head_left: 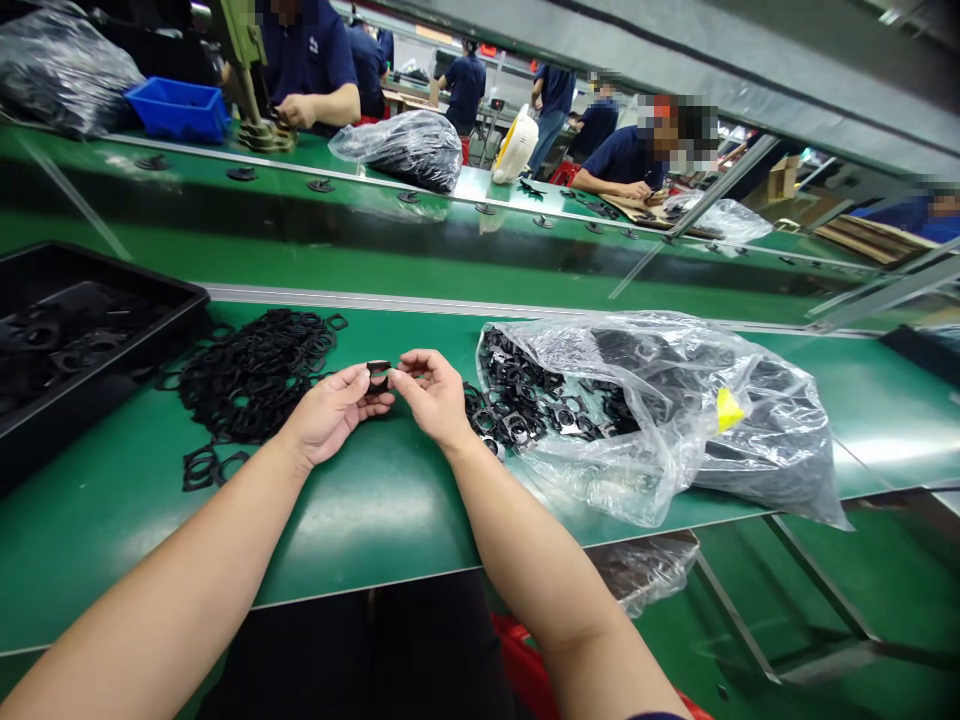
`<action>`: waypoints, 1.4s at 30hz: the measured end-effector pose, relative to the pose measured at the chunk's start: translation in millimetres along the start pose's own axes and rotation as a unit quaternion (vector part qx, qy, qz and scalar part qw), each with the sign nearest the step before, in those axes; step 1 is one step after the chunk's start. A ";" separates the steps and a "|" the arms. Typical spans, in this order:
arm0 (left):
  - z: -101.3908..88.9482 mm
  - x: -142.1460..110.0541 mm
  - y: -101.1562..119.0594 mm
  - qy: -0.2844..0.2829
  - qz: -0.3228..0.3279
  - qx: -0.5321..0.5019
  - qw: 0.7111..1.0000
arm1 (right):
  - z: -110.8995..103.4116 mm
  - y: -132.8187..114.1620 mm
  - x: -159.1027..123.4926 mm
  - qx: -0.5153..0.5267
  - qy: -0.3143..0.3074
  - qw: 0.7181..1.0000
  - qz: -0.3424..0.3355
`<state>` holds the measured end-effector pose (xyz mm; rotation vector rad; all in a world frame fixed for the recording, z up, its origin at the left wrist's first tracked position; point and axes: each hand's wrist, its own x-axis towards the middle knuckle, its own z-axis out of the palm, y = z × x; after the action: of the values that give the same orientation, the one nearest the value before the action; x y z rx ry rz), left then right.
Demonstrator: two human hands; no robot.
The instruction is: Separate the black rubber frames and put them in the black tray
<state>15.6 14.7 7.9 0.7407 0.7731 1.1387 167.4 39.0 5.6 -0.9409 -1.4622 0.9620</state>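
Between my two hands, above the green table, is a small black ring-shaped plastic part (378, 378) with a round opening. My left hand (334, 408) pinches its left side between thumb and fingers. The thumb and fingers of my right hand (433, 393) close on its right edge. Left of my hands lies a heap of similar flat black rings (255, 375), with a couple of loose ones in front. To the right, more black parts with shiny pieces (517, 425) spill from the mouth of a clear plastic bag (675, 420).
A black bin (172, 320) of dark parts stands at the far left. Beyond the table runs a green conveyor (420, 250) with black pieces spaced along it. Across it, co-workers sit near a blue tray (180, 108), a yellow-white fan (516, 146) and another filled bag (420, 150).
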 end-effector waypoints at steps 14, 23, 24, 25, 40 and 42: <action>1.9 -3.1 0.7 -0.020 0.020 0.010 1.000 | -4.4 -5.5 -0.5 -0.112 0.027 0.985 -0.127; 1.1 -2.4 1.1 -0.020 0.016 0.009 1.000 | -4.1 -6.1 1.6 -0.031 0.007 0.998 -0.059; 0.9 -2.2 0.9 -0.021 0.016 0.009 1.000 | -3.9 -6.3 1.5 -0.028 0.008 0.998 -0.059; 0.7 -2.0 0.7 -0.023 0.016 0.009 1.000 | -3.6 -6.6 1.3 -0.026 0.011 0.998 -0.059; 2.0 -3.9 1.3 -0.032 0.023 0.011 0.999 | -1.6 -8.3 -2.4 -0.065 0.038 0.994 -0.084; 1.8 -3.6 1.3 -0.035 0.023 0.013 0.999 | -2.0 -8.6 -2.1 -0.063 0.035 0.993 -0.092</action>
<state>15.6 11.4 10.5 0.8186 0.7165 1.1407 169.1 34.1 13.0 -0.9050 -1.5341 0.7018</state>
